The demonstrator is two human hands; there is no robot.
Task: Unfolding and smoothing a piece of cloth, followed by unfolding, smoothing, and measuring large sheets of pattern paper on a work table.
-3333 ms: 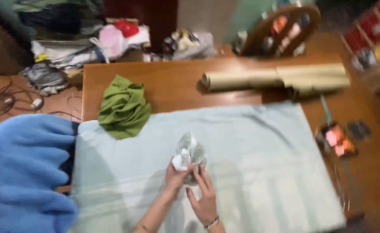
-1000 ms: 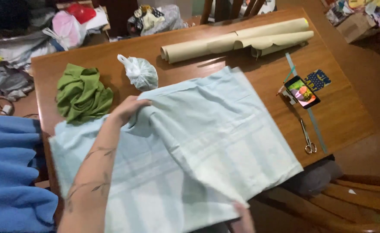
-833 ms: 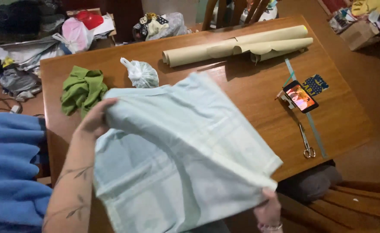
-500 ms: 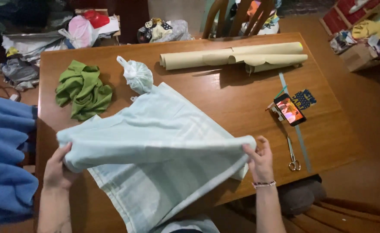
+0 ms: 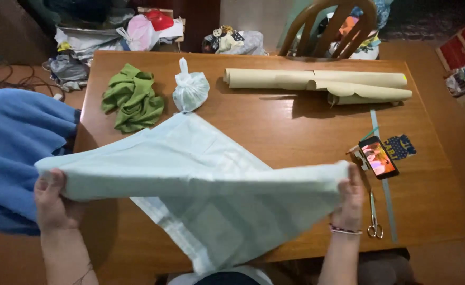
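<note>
A pale green cloth [image 5: 201,184] is stretched between both my hands above the wooden table [image 5: 296,126], folded over along its upper edge. My left hand [image 5: 53,203] grips its left corner near the table's left edge. My right hand [image 5: 348,198] pinches the right corner, close to a phone [image 5: 378,157]. The cloth's lower part droops over the near table edge towards me.
On the table lie a crumpled green rag [image 5: 132,97], a knotted clear plastic bag [image 5: 190,89], rolls of brown paper [image 5: 317,82], scissors [image 5: 373,216] and a measuring tape [image 5: 384,190]. Blue fabric [image 5: 16,148] hangs at left. A chair [image 5: 327,26] and clutter stand behind.
The cloth lay flat on the table; I lifted it, folded it over and pulled it taut between both hands. The plastic bag now sits on the table beside the green rag.
</note>
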